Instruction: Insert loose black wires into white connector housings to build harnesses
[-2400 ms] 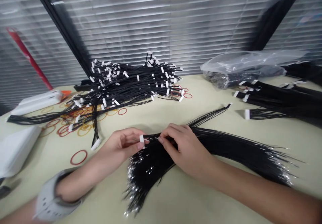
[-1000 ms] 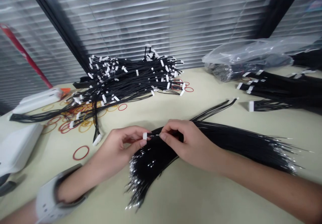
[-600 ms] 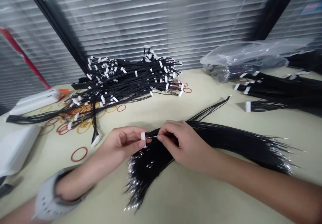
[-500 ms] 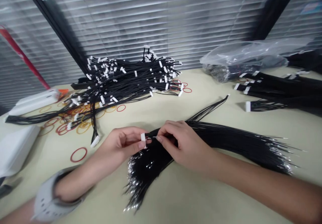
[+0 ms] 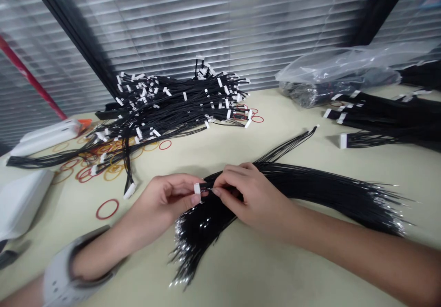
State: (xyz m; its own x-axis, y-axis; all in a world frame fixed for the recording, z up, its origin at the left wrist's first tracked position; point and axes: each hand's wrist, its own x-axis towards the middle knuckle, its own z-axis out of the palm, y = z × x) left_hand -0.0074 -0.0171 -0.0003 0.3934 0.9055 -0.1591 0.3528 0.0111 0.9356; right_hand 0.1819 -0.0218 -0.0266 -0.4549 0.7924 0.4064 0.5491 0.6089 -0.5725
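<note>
Left hand (image 5: 161, 201) pinching a small white plastic connector (image 5: 197, 188) between thumb and forefinger; right hand (image 5: 250, 201) holding a thin black wire (image 5: 208, 187) in a narrow fingertip grip just beside the connector. The wire comes from a fanned bundle of black wires (image 5: 310, 183) with bare, shiny tips, lying on the pale tabletop (image 5: 241, 270) beneath both hands, near a red rubber band (image 5: 107, 208).

Wire tips (image 5: 207, 188) at the white connector (image 5: 197, 188) too small to resolve; black wire bundle (image 5: 320, 183) partly hidden behind right hand (image 5: 251, 201). Harness stack (image 5: 389, 123) cut off by right edge.
</note>
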